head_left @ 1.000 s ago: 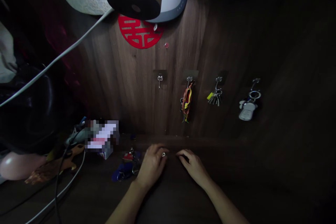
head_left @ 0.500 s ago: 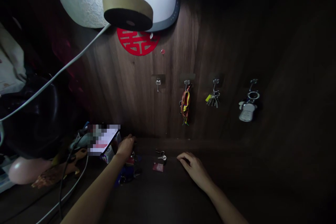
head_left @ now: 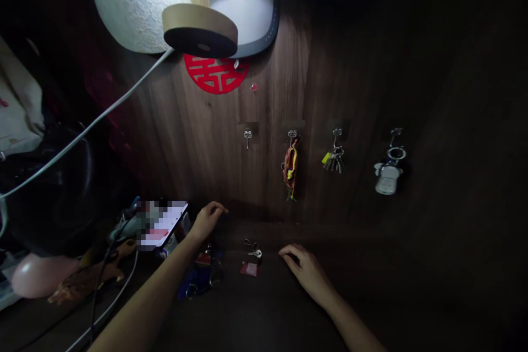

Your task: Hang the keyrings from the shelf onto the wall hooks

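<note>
My left hand (head_left: 208, 219) is raised near the foot of the wooden back panel, its fingers curled together and pointing right. Whatever may be between its fingertips is too dark to make out. Below it lie a blue item with a metal ring (head_left: 198, 281) and other dim small things. My right hand (head_left: 303, 264) rests on the dark surface, empty, thumb and forefinger slightly apart. Left of that hand lie a key on a ring (head_left: 256, 253) and a small reddish packet (head_left: 249, 269). A bare metal hook (head_left: 247, 137) is on the panel above.
On other hooks hang a colourful cord bundle (head_left: 291, 170), a bunch of keys (head_left: 335, 159) and a white-grey keychain (head_left: 388, 176). A lamp (head_left: 200, 16) and caps (head_left: 136, 5) are overhead. A phone (head_left: 171, 223), a pink round object (head_left: 35, 275) and cables (head_left: 124, 280) fill the left.
My left hand has lifted away from beside the phone, moving right and slightly up toward the panel. My right hand has stayed nearly still. The view has shifted slightly.
</note>
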A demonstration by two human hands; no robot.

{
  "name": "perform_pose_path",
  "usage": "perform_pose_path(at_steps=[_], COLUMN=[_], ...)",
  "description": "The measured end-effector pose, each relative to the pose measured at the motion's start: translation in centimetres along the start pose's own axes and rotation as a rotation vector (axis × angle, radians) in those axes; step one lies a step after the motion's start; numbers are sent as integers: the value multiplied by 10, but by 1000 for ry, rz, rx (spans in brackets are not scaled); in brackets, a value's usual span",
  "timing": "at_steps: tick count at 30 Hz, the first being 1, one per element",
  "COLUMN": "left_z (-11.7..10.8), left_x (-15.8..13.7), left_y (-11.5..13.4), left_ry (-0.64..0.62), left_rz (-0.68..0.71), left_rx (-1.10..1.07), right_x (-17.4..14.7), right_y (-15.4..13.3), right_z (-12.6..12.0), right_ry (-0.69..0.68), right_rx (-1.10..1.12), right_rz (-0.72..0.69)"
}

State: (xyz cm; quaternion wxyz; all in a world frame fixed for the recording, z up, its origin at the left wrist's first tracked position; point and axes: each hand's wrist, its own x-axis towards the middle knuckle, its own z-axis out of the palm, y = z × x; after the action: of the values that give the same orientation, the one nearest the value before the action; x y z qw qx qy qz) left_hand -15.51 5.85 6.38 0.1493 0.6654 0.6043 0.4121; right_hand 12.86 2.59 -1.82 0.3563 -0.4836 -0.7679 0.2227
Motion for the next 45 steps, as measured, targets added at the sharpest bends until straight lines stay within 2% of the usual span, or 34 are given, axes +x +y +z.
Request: perform_pose_path(at_steps=[4, 11, 14, 18, 23, 27, 36, 45], left_z=[-5, -14, -16, -18, -16, -12, 4, 15], left_x=[8, 31, 42, 58, 75, 83, 88, 79], left_y=[30, 80, 100, 117, 123, 121, 109, 107], left_ry=[74, 268, 347, 452, 498, 494, 489, 476], left_rz=[107, 251, 325, 418, 549, 570, 519, 432], left_rx=[-257, -559, -495, -264, -53, 29, -50, -152], right_x=[0, 0, 0, -1, -1, 0, 1, 0], right_y=[0, -2, -2, -3, -3, -1, 5, 1], right_z=[0, -2, -2, -2, -4, -3, -1, -4], right_ry=[13, 8, 17, 13, 4, 6, 12, 4], right_rx=[-9, -4, 21, 36, 38, 50, 65, 62], right_rz=[1, 3, 5, 4, 1, 3, -4, 6])
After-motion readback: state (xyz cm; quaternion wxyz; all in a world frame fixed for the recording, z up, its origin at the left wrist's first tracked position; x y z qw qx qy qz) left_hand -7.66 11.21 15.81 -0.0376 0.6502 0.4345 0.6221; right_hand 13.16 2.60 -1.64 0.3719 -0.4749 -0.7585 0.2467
